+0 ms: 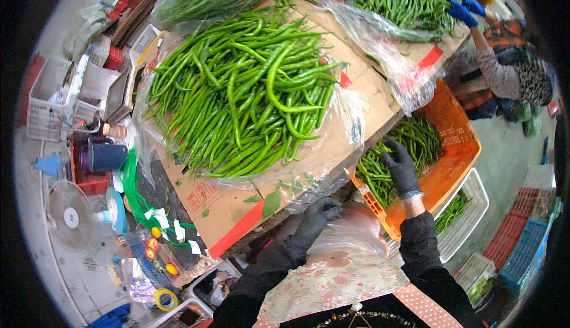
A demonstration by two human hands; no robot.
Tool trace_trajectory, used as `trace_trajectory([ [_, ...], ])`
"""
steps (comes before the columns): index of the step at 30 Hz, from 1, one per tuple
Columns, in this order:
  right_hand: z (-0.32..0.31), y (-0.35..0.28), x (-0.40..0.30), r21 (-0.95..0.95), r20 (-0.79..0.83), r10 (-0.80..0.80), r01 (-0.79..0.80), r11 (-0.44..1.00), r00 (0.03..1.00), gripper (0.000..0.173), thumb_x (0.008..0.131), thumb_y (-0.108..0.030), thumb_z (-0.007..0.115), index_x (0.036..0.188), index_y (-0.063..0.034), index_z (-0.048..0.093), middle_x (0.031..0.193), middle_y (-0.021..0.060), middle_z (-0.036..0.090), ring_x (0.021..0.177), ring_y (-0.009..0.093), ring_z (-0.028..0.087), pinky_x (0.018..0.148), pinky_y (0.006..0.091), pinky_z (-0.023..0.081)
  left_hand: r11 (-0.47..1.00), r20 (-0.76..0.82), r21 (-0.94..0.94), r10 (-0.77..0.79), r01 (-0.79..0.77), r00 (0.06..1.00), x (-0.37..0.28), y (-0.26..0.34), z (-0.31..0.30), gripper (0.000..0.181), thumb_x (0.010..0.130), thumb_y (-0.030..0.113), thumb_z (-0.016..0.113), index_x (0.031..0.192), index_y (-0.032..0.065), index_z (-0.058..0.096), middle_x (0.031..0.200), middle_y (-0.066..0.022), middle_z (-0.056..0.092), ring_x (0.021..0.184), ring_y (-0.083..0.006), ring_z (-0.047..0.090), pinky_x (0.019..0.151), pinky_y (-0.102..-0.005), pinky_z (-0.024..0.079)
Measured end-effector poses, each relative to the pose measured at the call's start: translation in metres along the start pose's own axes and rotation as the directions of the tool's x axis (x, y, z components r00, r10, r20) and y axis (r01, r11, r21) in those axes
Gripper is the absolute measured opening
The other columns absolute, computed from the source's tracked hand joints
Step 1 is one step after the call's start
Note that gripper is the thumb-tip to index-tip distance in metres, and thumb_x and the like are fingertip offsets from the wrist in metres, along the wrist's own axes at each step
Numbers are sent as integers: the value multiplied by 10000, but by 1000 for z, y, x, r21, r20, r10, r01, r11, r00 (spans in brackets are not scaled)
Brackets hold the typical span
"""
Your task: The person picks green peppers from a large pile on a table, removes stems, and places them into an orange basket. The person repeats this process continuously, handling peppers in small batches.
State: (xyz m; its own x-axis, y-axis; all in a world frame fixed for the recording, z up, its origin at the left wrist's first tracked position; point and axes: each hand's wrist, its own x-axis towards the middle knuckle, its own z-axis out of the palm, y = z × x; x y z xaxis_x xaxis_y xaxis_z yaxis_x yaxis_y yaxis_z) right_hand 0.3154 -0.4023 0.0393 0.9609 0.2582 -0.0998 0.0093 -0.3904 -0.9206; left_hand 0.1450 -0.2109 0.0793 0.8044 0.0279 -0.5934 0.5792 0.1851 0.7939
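A large heap of long green chili peppers [249, 92] lies on plastic film over the cardboard-covered table [187, 194] before me. My right hand [401, 163], in a dark glove, is over more green peppers [376, 172] in an orange plastic crate [449, 150] beside the table. Its fingers are apart, with no pepper visible between them. Close to the table's near edge is my left hand [318, 216], also gloved, by the clear plastic film [318, 194]. Its fingers are bent, and whether they hold anything is hidden.
Across the table, a person's blue-gloved hand [463, 14] is by another pepper heap [401, 3]. A white crate [467, 214] with peppers stands beyond the orange one. At left are green straps [131, 190], a fan [71, 216] and yellow tape [165, 300].
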Motion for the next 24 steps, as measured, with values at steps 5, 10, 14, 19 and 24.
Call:
trace_trajectory([
  [5,87,-102,15,106,248,-379,364,925,892,374,809,-96,577,1178,-77,526,1048,125,580,884,200,568,771,302,458,980,-85,-105,160,-169,983,-24,-8,-40,155,817,90,566,933,-11,582,862,-59,593,821,-135,554,737,-269,458],
  [10,151,-97,35,-582,387,-375,539,609,842,338,751,-173,595,1079,-95,565,824,152,574,777,329,533,668,421,433,966,-210,-86,221,-243,953,-9,-40,-81,143,819,67,562,945,2,580,831,-42,592,747,-119,554,713,-259,459],
  [14,150,-137,7,-377,447,-520,680,629,728,192,722,-107,541,902,-65,591,719,123,543,698,302,539,619,404,429,902,-457,-104,330,-419,826,-10,-22,-97,287,779,5,572,1062,1,525,917,-51,567,818,-135,538,761,-275,445],
  [19,132,-163,-37,-153,748,-480,823,547,458,313,732,-150,556,1035,-73,566,724,103,544,698,288,528,636,394,416,686,-575,539,723,-488,382,-6,34,-97,627,731,-18,590,1303,41,339,1175,-137,463,1046,-259,476,874,-347,396],
  [24,94,-182,-12,165,864,-455,734,659,215,309,805,-213,572,1086,-85,571,870,141,574,808,301,541,713,388,439,342,-224,824,929,-452,296,-5,71,-106,347,741,20,608,1084,33,559,1155,-148,504,1061,-303,490,906,-383,388],
])
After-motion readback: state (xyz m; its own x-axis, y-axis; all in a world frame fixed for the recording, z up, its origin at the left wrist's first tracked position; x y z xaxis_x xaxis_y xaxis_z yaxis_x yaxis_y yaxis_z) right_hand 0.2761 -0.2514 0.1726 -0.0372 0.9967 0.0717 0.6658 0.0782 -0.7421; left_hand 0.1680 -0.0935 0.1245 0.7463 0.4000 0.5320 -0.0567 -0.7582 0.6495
